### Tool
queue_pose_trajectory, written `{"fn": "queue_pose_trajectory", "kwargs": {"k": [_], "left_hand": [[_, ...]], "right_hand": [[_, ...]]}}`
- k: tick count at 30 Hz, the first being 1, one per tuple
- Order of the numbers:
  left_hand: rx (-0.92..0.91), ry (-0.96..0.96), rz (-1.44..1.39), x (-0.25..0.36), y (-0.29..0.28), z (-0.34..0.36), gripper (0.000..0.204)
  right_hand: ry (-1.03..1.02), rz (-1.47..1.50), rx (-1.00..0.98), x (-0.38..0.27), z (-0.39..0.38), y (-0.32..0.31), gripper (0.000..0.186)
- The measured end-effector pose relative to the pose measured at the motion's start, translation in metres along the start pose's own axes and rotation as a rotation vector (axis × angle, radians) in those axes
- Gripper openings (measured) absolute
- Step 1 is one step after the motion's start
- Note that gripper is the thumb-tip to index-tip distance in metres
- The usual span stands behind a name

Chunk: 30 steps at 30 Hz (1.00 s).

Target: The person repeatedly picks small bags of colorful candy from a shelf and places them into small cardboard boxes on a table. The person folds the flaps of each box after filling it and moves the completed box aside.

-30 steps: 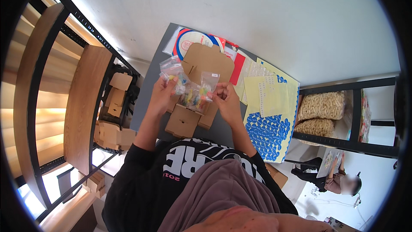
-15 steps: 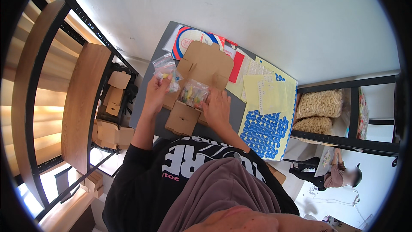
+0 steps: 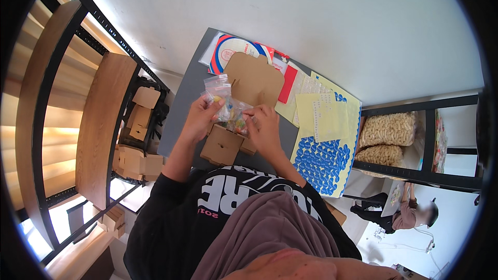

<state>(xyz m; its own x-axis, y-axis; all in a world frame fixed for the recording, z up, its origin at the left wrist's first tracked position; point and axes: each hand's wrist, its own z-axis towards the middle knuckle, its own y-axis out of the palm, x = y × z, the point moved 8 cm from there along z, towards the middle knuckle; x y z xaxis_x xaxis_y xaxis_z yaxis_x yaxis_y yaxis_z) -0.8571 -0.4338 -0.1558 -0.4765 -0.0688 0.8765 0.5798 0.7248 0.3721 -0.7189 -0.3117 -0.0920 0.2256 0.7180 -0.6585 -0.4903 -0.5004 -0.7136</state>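
At an open cardboard box's [image 3: 254, 77] nine o'clock, the left hand [image 3: 199, 119] pinched clear bags [image 3: 220, 93] low, likely for security, while at three, the right hand [image 3: 265, 127] touched another bag [image 3: 237, 123], grip unclear

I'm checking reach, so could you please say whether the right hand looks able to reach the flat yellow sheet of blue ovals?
Probably yes: the right hand is near the blue-dotted yellow sheet, with nothing visible between them, though the hand is busy at a clear plastic bag.
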Motion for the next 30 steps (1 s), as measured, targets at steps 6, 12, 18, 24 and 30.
{"fn": "queue_pose_trajectory", "kwargs": {"k": [6, 12, 18, 24, 30], "left_hand": [[-0.151, -0.039, 0.117, -0.008, 0.028, -0.006, 0.033], [-0.094, 0.035, 0.099, -0.006, 0.033, -0.006, 0.033], [0.112, 0.138, 0.096, 0.02, -0.017, 0.009, 0.025], [0.216, 0.169, 0.074, 0.03, -0.05, 0.008, 0.023], [0.223, 0.171, 0.089, 0.031, -0.046, 0.006, 0.024]], "right_hand": [[0.181, 0.392, 0.044, 0.002, 0.014, -0.003, 0.016], [0.27, 0.684, -0.003, 0.029, 0.018, 0.005, 0.012], [0.381, 0.724, -0.014, 0.046, 0.021, 0.013, 0.012], [0.454, 0.546, -0.162, 0.05, 0.012, 0.048, 0.02], [0.193, 0.01, -0.152, 0.04, 0.012, 0.057, 0.046]]}}
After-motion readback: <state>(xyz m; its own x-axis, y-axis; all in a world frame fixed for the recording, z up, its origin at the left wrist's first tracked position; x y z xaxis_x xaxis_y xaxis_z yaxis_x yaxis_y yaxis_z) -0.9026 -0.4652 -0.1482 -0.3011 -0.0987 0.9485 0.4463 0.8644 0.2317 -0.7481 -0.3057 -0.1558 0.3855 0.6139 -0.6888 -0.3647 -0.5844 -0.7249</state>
